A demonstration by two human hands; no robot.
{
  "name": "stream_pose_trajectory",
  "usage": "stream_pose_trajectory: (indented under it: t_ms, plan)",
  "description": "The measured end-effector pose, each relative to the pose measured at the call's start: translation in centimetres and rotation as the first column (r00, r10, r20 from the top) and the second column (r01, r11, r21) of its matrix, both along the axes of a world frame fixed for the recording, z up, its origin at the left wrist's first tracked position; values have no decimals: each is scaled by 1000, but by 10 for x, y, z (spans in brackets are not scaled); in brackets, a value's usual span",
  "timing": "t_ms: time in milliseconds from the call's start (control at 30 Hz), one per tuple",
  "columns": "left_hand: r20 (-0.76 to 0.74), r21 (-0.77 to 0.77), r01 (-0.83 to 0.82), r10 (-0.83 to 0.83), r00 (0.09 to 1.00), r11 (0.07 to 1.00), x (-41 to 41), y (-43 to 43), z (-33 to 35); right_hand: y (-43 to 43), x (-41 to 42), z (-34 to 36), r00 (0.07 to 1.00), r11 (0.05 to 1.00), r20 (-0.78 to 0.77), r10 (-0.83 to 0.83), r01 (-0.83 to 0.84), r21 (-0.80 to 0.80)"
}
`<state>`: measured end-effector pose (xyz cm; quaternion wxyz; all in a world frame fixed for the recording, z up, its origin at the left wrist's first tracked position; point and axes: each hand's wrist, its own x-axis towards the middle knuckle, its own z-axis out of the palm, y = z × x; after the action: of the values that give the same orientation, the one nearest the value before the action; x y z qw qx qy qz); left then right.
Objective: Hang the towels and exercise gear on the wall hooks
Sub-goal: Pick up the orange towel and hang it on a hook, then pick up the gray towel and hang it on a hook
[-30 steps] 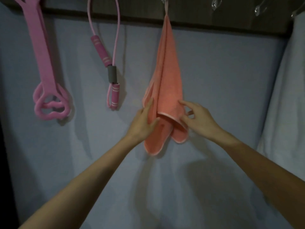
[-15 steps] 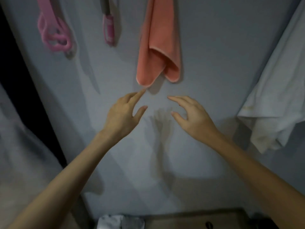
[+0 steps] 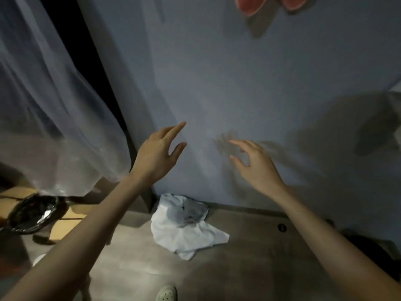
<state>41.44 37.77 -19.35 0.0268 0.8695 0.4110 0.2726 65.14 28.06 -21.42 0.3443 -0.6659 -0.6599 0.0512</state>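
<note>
My left hand [image 3: 156, 155] was raised in front of the pale wall [image 3: 249, 83], fingers spread and its grip loose, with nothing in it. My right hand [image 3: 256, 166] hung level with it and a little apart, fingers curled but parted, its grip likewise empty; its shadow fell on the wall just behind it. Neither hand touched any cloth.

The orange towel [image 3: 271, 4] hung on the wall far above my hands, only its lower folds showing at the top edge. Well below my hands, a crumpled white towel [image 3: 184, 229] lay on the floor [image 3: 260, 268], close against the foot of the wall and between my two forearms. To the left hung a sheer white curtain [image 3: 50, 116], with a dark gap beside it. Under the curtain sat a black plastic bag [image 3: 32, 213] on cardboard [image 3: 65, 227]. The toe of a pale shoe [image 3: 167, 293] showed at the bottom edge.
</note>
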Motion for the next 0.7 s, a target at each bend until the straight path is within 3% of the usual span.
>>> stream_pose_trajectory:
  t_ms: [267,500,700]
  plan:
    - [1,-251,-23,23,1000,968,-52,53,-99,46,-51,-104,996,963,-84,-4,-19,-270]
    - [-122,-489,-18,-48,991,872,-86,127,-215,99,-97,-204,959,867,-205,-196,71,-493]
    - [-97,-648,-28,-46,994,761,-95,150,-309,128,-105,-286,898,754,-296,-327,59,-654]
